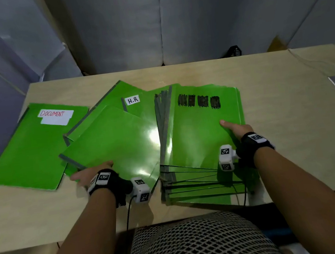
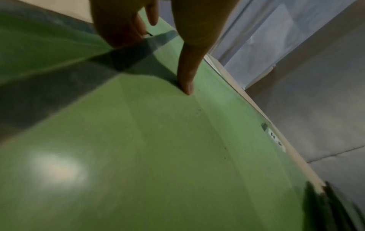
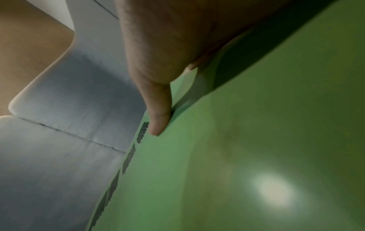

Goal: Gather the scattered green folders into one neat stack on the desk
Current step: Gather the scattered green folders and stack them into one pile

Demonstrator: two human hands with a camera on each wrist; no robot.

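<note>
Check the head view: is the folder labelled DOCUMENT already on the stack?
No, the DOCUMENT folder lies apart at the desk's left, away from the stack.

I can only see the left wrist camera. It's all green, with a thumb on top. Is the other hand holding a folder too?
Observer: Yes. The right hand holds the right edge of the scribbled folder, which tops a fanned pile.
Operator: Are any folders left out?
Observer: The DOCUMENT folder lies flat on the left of the desk.
Operator: Any other labels?
Observer: An H.R folder peeks out behind the plain folder that your left hand grips.
</note>
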